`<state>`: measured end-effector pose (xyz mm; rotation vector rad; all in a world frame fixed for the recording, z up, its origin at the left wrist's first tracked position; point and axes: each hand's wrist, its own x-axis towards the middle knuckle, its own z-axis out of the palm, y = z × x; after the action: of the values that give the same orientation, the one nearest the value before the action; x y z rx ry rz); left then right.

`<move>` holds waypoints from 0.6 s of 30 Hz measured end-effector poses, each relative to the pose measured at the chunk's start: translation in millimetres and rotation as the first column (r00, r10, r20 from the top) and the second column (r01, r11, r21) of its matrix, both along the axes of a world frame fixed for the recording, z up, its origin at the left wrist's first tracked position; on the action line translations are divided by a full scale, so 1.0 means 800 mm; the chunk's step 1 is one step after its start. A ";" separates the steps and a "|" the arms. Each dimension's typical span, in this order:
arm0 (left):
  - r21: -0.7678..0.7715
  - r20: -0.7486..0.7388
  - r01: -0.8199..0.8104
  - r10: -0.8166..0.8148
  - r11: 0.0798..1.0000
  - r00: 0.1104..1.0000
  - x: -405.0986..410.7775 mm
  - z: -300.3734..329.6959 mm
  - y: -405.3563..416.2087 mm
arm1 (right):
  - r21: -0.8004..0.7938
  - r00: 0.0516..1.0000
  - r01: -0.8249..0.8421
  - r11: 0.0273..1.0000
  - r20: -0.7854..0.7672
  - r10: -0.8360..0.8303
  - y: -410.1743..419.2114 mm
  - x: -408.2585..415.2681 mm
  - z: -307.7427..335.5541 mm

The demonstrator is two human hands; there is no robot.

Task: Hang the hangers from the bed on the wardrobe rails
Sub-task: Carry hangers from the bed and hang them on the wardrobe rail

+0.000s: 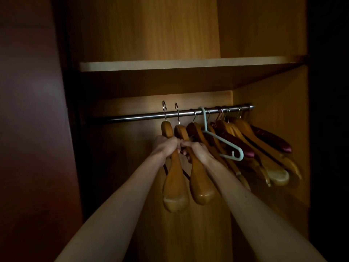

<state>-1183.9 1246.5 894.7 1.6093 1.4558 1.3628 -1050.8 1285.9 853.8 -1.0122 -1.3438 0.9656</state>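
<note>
Inside the open wardrobe a metal rail (132, 116) runs left to right under a shelf. My left hand (166, 145) grips a light wooden hanger (174, 186) at its neck. My right hand (198, 151) grips a second wooden hanger (201, 184) beside it. Both steel hooks stick up in front of the rail, their tips above it; I cannot tell whether they rest on it. Further right on the rail hang several wooden hangers (272, 167), a mint plastic hanger (222, 140) and dark red padded hangers (272, 138).
A wooden shelf (188, 65) sits just above the rail. The dark door panel (32, 129) stands at the left and the wardrobe side wall (279, 95) at the right. The rail's left half carries nothing.
</note>
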 end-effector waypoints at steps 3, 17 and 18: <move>-0.001 -0.006 -0.006 0.006 1.000 1.000 0.005 0.002 0.015 | -0.003 1.000 0.006 1.000 -0.021 -0.006 0.012 0.005 -0.001; -0.016 -0.030 -0.019 0.019 1.000 0.999 0.047 -0.018 0.060 | -0.015 0.995 0.057 0.998 -0.079 -0.058 0.041 0.047 -0.034; -0.014 -0.034 -0.021 0.021 1.000 0.999 0.051 -0.020 0.062 | -0.010 0.996 0.055 0.998 -0.071 -0.056 0.044 0.050 -0.034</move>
<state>-1143.1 1295.9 878.8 1.6193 1.5025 1.3402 -1011.1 1321.0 826.2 -1.0072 -1.2476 0.9576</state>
